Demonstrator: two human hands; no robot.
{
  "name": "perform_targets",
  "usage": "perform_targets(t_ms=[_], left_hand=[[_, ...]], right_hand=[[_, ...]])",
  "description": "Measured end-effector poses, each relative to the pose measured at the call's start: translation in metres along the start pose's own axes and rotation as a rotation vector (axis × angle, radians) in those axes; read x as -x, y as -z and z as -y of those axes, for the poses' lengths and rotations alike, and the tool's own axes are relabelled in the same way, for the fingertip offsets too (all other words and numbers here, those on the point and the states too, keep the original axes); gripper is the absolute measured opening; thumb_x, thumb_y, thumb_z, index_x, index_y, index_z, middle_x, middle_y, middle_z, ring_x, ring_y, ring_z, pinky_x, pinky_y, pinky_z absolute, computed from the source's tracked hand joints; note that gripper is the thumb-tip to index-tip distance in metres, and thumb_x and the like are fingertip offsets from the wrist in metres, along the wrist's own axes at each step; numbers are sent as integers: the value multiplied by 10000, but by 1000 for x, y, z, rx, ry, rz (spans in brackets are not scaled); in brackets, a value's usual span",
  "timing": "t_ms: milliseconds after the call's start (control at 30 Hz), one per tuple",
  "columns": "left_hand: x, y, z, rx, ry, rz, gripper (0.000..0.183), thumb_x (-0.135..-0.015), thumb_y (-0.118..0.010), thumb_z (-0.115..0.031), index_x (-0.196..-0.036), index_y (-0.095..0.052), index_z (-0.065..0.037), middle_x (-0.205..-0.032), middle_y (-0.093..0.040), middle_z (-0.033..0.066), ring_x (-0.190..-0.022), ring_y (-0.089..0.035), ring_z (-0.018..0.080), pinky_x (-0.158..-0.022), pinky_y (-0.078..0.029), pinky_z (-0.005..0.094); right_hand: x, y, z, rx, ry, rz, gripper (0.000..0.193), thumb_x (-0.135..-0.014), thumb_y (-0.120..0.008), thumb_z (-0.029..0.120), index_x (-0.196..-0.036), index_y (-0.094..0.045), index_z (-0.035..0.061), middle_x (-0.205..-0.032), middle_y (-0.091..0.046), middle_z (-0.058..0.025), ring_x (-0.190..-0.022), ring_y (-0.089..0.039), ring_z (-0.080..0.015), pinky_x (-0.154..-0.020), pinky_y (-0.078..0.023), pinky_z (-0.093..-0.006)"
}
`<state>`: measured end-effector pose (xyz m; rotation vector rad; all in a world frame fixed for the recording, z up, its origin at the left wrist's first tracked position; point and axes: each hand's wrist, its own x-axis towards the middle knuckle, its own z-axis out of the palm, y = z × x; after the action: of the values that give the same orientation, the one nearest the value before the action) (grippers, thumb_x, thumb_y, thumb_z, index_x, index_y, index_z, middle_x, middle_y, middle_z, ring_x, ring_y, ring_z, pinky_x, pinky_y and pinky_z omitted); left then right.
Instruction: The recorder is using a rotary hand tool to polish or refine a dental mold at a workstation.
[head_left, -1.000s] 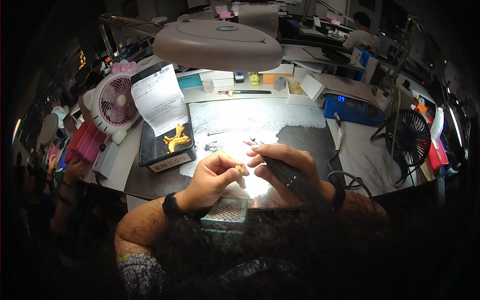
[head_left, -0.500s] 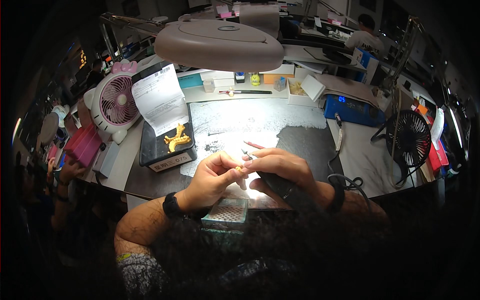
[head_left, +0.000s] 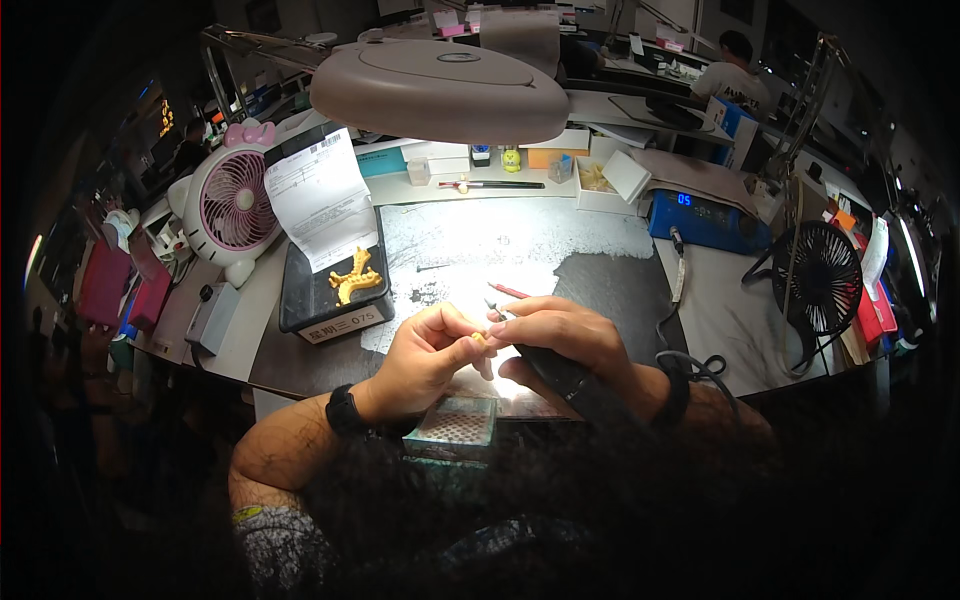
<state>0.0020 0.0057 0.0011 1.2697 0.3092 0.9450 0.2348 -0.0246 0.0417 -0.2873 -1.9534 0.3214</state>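
Observation:
My left hand (head_left: 435,345) is closed in a pinch on a small yellowish piece (head_left: 478,338), mostly hidden by the fingertips. A dark rotary handpiece (head_left: 555,375) lies in my right hand (head_left: 565,330), its fingers wrapped round it. The handpiece's thin tip (head_left: 491,303) points up and away, just beyond the fingers. Both hands meet at the fingertips under bright light. Behind them a red slender tool (head_left: 508,290) lies on the worn dark mat (head_left: 610,280). Left of the hands, yellow jaw-shaped models (head_left: 355,277) rest in a black tray (head_left: 290,300) with a printed sheet (head_left: 315,195).
A large lamp head (head_left: 440,90) hangs over the bench. To the right stand a blue control box (head_left: 700,220) with a cable and a black fan (head_left: 820,275). A pink-and-white fan (head_left: 235,205) is at left. A perforated block (head_left: 455,422) sits at the near edge.
At the far left, a co-worker's hand has gone from view and the pink box there has shifted left. My two hands hold nearly the same pose.

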Motion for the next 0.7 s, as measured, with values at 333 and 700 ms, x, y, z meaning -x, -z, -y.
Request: perform_targets(t_ms=[333, 700], left_hand=[[0, -1, 1, -25, -5, -12, 108, -1048, -650, -97, -1081, -610, -1, -1059, -735, 122, -925, -711, 183, -856, -594, 352], [-1, -2, -4, -100, 32, -32, 180, -1043, -653, -92, -1179, -638, 24, -1128, -705, 108, -977, -694, 165, -888, -583, 329]], right_hand=[[0, 0, -1, 22, -6, -5, 320, -916, -788, 77, -1221, -695, 53, -982, -767, -56, -954, -760, -226, -1015, -526, -451], [2, 1, 3, -44, -559, -170, 327, -973, -762, 127, -1241, -650, -23, -991, -743, -103, -919, -715, -120, -827, -581, -269]])
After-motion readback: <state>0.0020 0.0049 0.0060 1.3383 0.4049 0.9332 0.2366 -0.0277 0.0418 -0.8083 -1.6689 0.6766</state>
